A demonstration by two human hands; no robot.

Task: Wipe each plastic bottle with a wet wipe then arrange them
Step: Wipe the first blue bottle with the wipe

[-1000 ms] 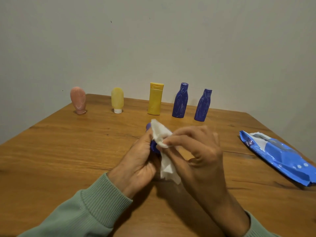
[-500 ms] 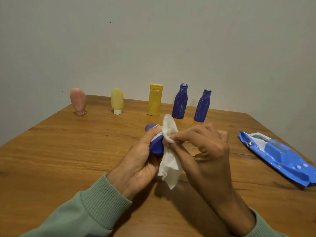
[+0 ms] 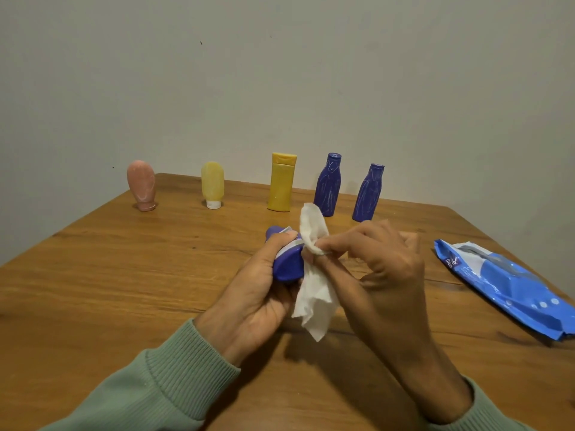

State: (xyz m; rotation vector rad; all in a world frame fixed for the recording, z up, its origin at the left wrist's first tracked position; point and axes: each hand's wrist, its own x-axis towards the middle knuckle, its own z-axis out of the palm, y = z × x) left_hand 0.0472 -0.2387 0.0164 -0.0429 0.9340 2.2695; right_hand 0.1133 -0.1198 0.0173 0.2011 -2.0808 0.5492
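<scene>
A single head-worn wide-angle camera looks forward and down, close above the left hand [image 3: 252,303] and right hand [image 3: 389,269], across the table [image 3: 124,290] to the wall [image 3: 280,73].

Two long sleeves of a pale sage-green knit are worn. The left sleeve [image 3: 133,396], seen over the near left part of the tabletop [image 3: 93,290], is finished with a wide cuff [image 3: 199,362] ribbed in fine lengthwise lines, and a smoother, softly creased fabric is shown behind it. The left grip [image 3: 249,309] is left uncovered from the cuff onward. Of the right sleeve [image 3: 494,418] only a narrow strip of the same green ribbing is shown, toward the near right. The right grip [image 3: 389,275] and its wrist are likewise uncovered.
</scene>
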